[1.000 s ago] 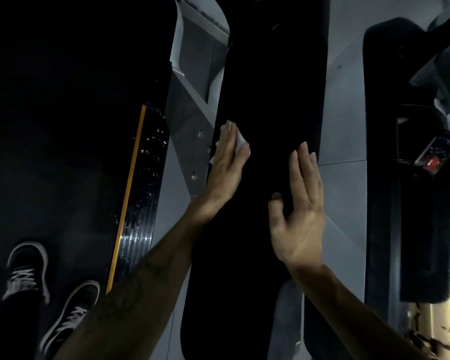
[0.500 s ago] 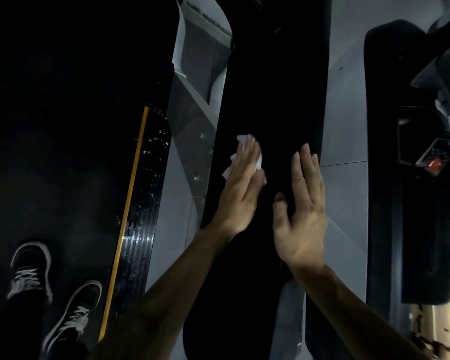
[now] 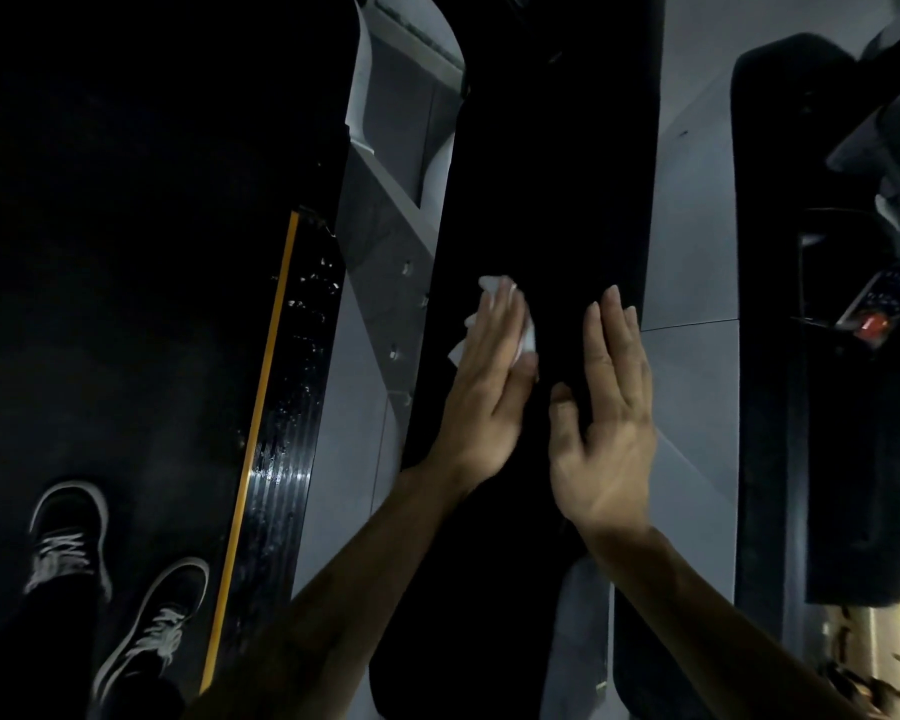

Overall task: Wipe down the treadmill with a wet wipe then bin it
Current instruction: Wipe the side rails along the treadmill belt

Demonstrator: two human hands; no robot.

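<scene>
Head view: the left hand (image 3: 484, 407), fingers straight, presses a crumpled white wet wipe (image 3: 494, 314) flat against the tall black treadmill panel (image 3: 552, 174), near its left edge. The right hand (image 3: 606, 433) rests spread beside it.

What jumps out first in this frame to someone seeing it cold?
Two bare hands in the middle, laid flat on a long black panel: the left hand presses a white wipe against it, and the right hand rests open beside it. At lower left, a pair of dark sneakers with white laces stands beside a yellow stripe that runs up the dark deck.
</scene>
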